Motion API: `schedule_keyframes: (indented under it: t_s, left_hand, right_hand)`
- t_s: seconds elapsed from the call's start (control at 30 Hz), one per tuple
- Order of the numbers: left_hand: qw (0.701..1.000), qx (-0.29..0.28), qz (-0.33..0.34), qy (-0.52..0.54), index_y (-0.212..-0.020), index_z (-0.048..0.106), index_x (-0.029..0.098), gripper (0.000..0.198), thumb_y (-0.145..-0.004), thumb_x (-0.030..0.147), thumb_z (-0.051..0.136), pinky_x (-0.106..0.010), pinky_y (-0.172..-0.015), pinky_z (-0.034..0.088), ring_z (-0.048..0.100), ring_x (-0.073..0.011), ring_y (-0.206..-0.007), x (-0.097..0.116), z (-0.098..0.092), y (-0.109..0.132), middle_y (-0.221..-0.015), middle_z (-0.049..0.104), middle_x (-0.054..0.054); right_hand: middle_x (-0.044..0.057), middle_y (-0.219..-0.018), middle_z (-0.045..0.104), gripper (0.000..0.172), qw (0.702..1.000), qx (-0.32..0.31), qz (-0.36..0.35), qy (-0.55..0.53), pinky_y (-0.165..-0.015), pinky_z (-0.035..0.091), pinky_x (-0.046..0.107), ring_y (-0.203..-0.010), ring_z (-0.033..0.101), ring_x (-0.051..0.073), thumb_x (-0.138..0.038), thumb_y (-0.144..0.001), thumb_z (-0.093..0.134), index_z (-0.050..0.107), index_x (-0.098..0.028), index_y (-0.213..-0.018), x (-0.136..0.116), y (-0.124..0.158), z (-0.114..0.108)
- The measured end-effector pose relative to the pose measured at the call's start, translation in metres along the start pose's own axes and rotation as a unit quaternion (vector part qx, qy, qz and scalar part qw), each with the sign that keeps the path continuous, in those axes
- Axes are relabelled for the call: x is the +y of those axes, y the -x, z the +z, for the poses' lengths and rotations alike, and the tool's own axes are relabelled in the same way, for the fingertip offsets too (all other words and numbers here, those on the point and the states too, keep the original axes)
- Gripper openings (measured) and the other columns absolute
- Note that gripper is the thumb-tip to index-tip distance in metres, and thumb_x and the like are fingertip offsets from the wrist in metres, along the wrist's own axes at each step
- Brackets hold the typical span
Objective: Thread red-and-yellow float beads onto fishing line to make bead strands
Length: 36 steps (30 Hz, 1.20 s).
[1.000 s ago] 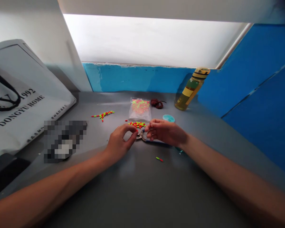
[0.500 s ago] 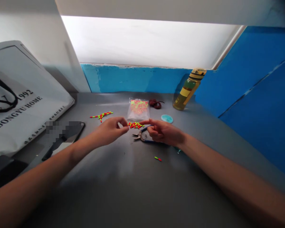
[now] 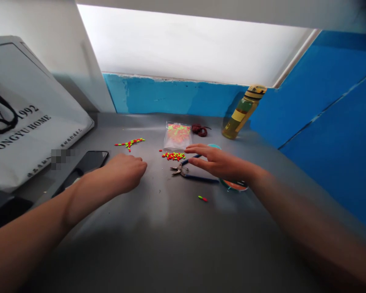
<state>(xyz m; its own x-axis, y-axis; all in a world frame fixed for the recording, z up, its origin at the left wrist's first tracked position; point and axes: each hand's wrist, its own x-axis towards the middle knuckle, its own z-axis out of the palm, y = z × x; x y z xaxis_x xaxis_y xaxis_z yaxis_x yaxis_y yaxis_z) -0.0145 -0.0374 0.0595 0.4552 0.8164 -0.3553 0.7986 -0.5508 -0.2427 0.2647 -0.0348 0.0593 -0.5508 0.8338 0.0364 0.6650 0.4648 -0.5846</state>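
My left hand (image 3: 125, 171) hovers over the grey table, its fingers curled together; anything inside them is hidden. Behind it lies a branching row of red and yellow-green beads (image 3: 131, 143). My right hand (image 3: 216, 162) is open, fingers stretched leftward above the blue handles of the pliers (image 3: 198, 178). Just beyond the pliers' jaws is a small pile of the same beads (image 3: 174, 156), close to the right fingertips. A clear bag (image 3: 178, 136) full of such beads lies behind the pile. One two-coloured piece (image 3: 203, 198) rests nearer to me.
An orange and teal disc (image 3: 236, 186) lies partly under my right hand, and a light-blue disc (image 3: 214, 145) behind it. Dark red cord (image 3: 199, 130) and a yellow bottle (image 3: 240, 116) stand at the back. On the left are a phone (image 3: 93, 160) and a large white bag (image 3: 39, 118).
My left hand has moved left, away from the bead pile, and turned knuckles up. My right hand has shifted right and opened from a pointing finger, uncovering more of the pliers and orange disc.
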Motion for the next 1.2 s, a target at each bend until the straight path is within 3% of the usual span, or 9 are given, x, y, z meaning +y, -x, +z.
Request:
schedule_keyframes:
  t_s: [0.2,0.4,0.53,0.67,0.8,0.93,1.03,1.1,1.2]
  left_hand:
    - [0.998,0.055,0.003,0.020,-0.077,0.068,0.017,0.021,-0.075,0.004,0.052,-0.031,-0.059,0.041,0.061,-0.0205,-0.066,-0.004,0.010,-0.001,-0.082,0.070,-0.009]
    - [0.980,0.179,0.045,0.080,-0.066,0.060,0.020,0.018,-0.069,0.004,0.053,-0.031,-0.056,0.036,0.051,-0.0188,-0.055,-0.006,0.026,-0.001,-0.066,0.060,-0.005]
    - [0.981,0.140,0.084,0.109,-0.074,0.063,0.019,0.017,-0.074,0.004,0.055,-0.031,-0.057,0.035,0.050,-0.0178,-0.054,0.010,0.015,0.000,-0.071,0.063,-0.005]
    - [0.987,0.101,0.096,0.073,-0.081,0.067,0.018,0.020,-0.081,0.007,0.051,-0.030,-0.055,0.033,0.053,-0.0183,-0.058,0.017,0.007,-0.005,-0.079,0.065,-0.007]
    - [0.989,0.086,0.089,0.076,-0.085,0.067,0.019,0.017,-0.083,0.011,0.052,-0.031,-0.056,0.031,0.057,-0.0202,-0.065,0.013,0.008,-0.012,-0.085,0.067,-0.008]
    - [0.989,0.095,0.086,0.079,-0.083,0.066,0.019,0.017,-0.085,0.012,0.050,-0.031,-0.056,0.029,0.057,-0.0203,-0.065,0.011,0.010,-0.017,-0.085,0.067,-0.008]
    - [0.989,0.101,0.076,0.073,-0.078,0.064,0.019,0.017,-0.083,0.010,0.050,-0.032,-0.057,0.030,0.054,-0.0200,-0.061,0.010,0.010,-0.016,-0.079,0.066,-0.008]
    - [0.991,0.098,0.063,0.061,-0.073,0.061,0.020,0.016,-0.080,0.008,0.052,-0.032,-0.056,0.029,0.051,-0.0192,-0.057,0.006,0.008,-0.013,-0.074,0.063,-0.006]
    - [0.992,0.116,0.034,0.022,-0.069,0.058,0.020,0.019,-0.076,0.003,0.051,-0.031,-0.056,0.027,0.046,-0.0180,-0.055,-0.006,0.004,-0.008,-0.069,0.059,-0.005]
  right_hand:
    - [0.013,-0.147,0.054,0.055,0.988,0.013,0.074,0.138,-0.114,0.036,0.054,-0.137,0.048,0.033,-0.033,-0.096,0.051,0.047,-0.019,-0.149,0.004,0.012,-0.018]
    - [0.011,-0.147,0.054,0.048,0.990,0.065,0.017,0.126,-0.116,0.034,0.053,-0.138,0.047,0.031,-0.026,-0.092,0.055,0.055,-0.022,-0.140,0.006,0.010,-0.016]
    - [0.011,-0.146,0.055,0.048,0.993,0.108,-0.021,0.040,-0.116,0.033,0.051,-0.139,0.045,0.030,-0.030,-0.092,0.061,0.056,-0.022,-0.139,0.000,0.004,-0.002]
    - [0.011,-0.120,0.071,0.044,0.996,0.032,0.002,-0.085,-0.095,0.051,0.043,-0.104,0.068,0.024,-0.034,-0.097,0.053,0.054,-0.022,-0.140,0.000,-0.004,0.014]
    - [0.010,-0.122,0.070,0.029,0.999,0.048,-0.017,-0.001,-0.101,0.044,0.043,-0.116,0.061,0.028,-0.036,-0.099,0.050,0.074,-0.020,-0.099,0.003,-0.005,0.011]
    - [0.010,-0.130,0.066,0.034,0.999,0.037,0.022,0.021,-0.102,0.044,0.044,-0.118,0.060,0.029,-0.041,-0.098,0.052,0.068,-0.023,-0.122,0.001,0.001,0.000]
    - [0.010,-0.126,0.067,0.027,0.997,0.028,0.007,0.068,-0.103,0.042,0.045,-0.122,0.058,0.032,-0.040,-0.096,0.055,0.075,-0.023,-0.105,0.000,0.005,-0.005]
    - [0.011,-0.118,0.070,0.029,0.995,0.051,0.024,0.087,-0.100,0.044,0.047,-0.117,0.060,0.033,-0.040,-0.095,0.055,0.074,-0.024,-0.109,-0.001,0.006,-0.007]
    - [0.011,-0.129,0.065,0.038,0.989,0.098,0.004,0.109,-0.102,0.042,0.047,-0.121,0.056,0.032,-0.036,-0.092,0.059,0.065,-0.024,-0.127,-0.003,0.008,-0.010]
